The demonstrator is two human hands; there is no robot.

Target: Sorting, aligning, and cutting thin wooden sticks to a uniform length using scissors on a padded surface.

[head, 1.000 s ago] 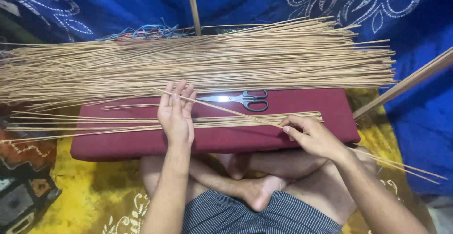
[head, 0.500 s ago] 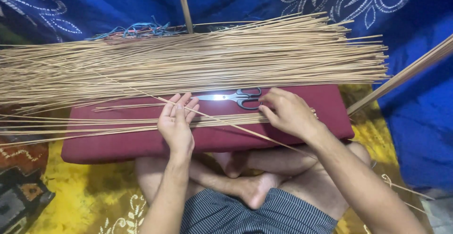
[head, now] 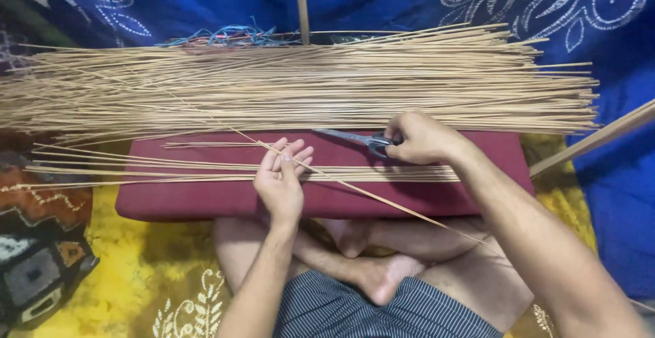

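Observation:
A dark red cushion lies across my crossed legs. A small row of thin tan sticks rests along it. My left hand lies flat on these sticks with its fingers spread, and one long stick runs slantwise under them toward my right knee. My right hand is closed over the handles of a pair of metal scissors that lies on the cushion's far side, blades pointing left.
A big heap of long tan sticks lies beyond the cushion. Blue patterned cloth hangs behind. A wooden pole stands upright at the back, another pole slants in at right. Yellow patterned mat below.
My right hand moved from the sticks at the cushion's near right up to the scissors and closed on the handles. The left hand stayed pressed on the sticks.

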